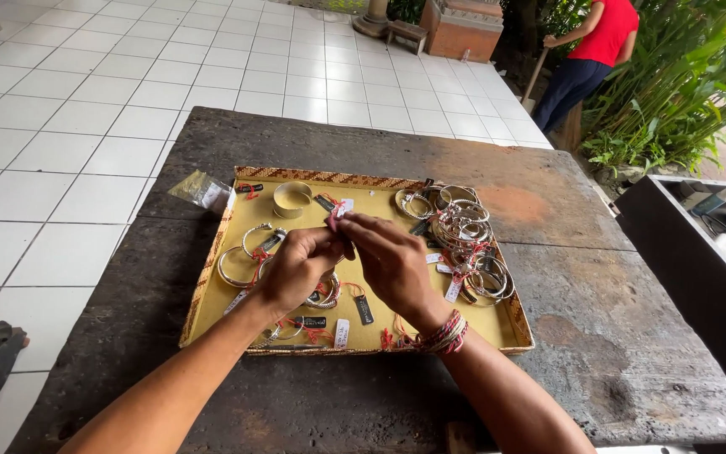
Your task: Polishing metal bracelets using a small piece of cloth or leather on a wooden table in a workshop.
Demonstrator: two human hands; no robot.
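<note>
My left hand (294, 267) and my right hand (390, 262) meet over the middle of a shallow yellow tray (212, 290) with a woven rim. Together they pinch a small tagged piece (335, 220) with a red string; what it is stays partly hidden by my fingers. Silver bangles (244, 252) with tags lie under and left of my left hand. A wide silver cuff (291, 199) stands at the tray's back. A heap of silver bracelets (466, 244) fills the tray's right side. Red and pink thread bands (443, 335) wrap my right wrist.
The tray rests on a dark, worn wooden table (581, 336). A small clear plastic bag (202, 190) lies off the tray's back left corner. A dark box (699, 252) with bottles stands at the right. A person in a red top (591, 50) stands far back by plants.
</note>
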